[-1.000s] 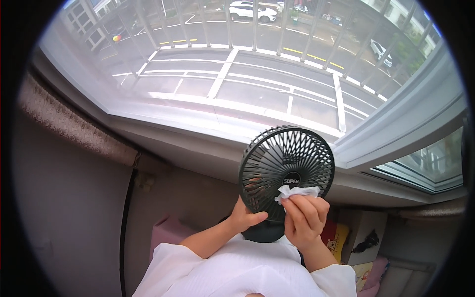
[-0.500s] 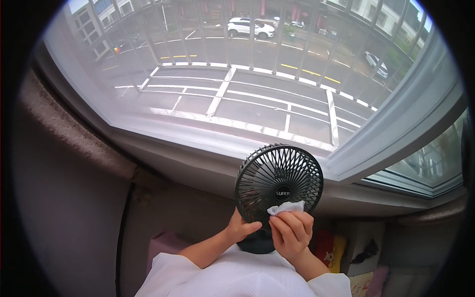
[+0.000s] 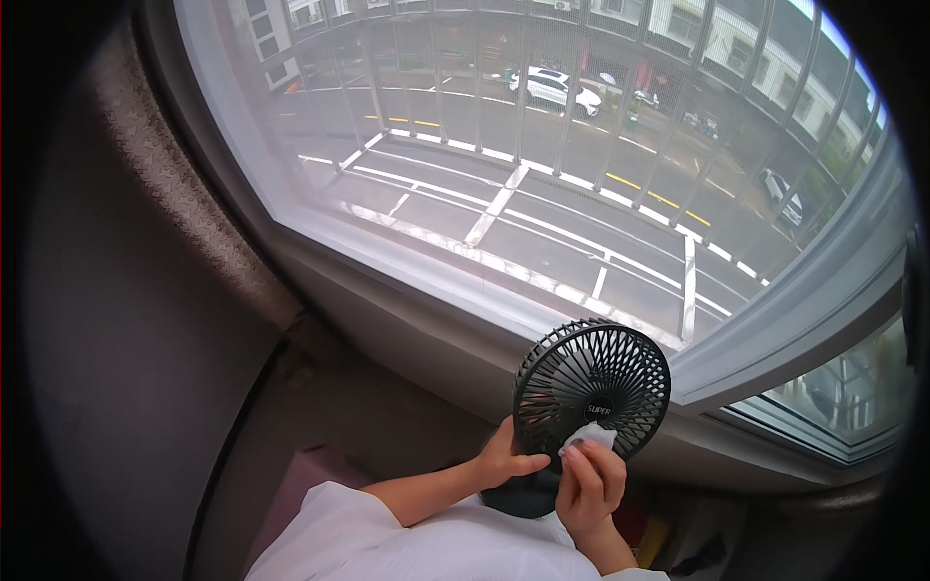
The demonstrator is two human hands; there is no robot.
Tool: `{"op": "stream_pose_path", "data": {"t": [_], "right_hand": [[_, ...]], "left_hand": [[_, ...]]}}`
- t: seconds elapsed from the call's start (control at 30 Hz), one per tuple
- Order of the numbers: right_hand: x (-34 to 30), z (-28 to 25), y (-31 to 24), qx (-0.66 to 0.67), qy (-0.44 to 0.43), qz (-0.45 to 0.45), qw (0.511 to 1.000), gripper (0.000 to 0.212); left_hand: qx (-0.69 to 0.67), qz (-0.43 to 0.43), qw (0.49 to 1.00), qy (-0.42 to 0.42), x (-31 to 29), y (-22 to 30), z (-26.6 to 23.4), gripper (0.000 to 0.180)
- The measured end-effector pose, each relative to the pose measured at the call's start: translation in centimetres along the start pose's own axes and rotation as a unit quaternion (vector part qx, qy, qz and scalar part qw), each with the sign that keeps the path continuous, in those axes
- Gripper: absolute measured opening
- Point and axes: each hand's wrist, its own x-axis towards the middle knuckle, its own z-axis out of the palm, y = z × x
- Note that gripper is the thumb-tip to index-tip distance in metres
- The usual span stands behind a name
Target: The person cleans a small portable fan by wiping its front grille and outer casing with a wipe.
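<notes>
A small black desk fan (image 3: 632,373) with a round, spoked front guard stands upright before me, tilted slightly back. My left hand (image 3: 504,459) grips the guard's lower left edge, thumb in front and fingers partly hidden behind it. Between the fingers and thumb of my right hand (image 3: 593,492) is a crumpled white wipe (image 3: 599,438), pressed against the guard just below the fan's round hub. The dark fan base (image 3: 523,497) shows below my left hand, partly covered by my wrist and white clothing.
Behind the fan runs a window sill (image 3: 426,339) under a large window with vertical bars. A sliding frame (image 3: 775,320) stands at the right. A patterned padded edge (image 3: 170,184) curves along the left. A pink object (image 3: 305,489) lies low at the left.
The whole view has tilted, so fan and hands appear lower and farther right. The wipe has shifted slightly left on the guard below the hub. Both hands keep their holds.
</notes>
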Motion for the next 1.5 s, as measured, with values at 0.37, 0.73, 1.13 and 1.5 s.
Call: {"op": "stream_pose_path", "data": {"t": [0.37,0.73,1.13,1.5], "right_hand": [[1.6,-1.5,0.7,0.003,-0.099,-0.031,0.995,0.019],[0.6,-2.0,-0.2,-0.039,-0.086,-0.015,0.995,0.016],[1.0,-2.2,-0.1,-0.049,-0.080,0.001,0.996,0.015],[5.0,-2.8,-0.8,-0.056,-0.020,0.003,0.998,0.021]], "left_hand": [[-0.088,0.014,0.994,0.057,0.1,0.6,0.5,0.075],[-0.093,0.039,0.993,0.060,-0.4,-0.1,0.3,0.068],[-0.046,0.012,0.998,0.034,-0.9,-1.8,-0.5,0.071],[-0.096,0.070,0.992,0.034,0.5,0.4,2.7,0.073]]}}
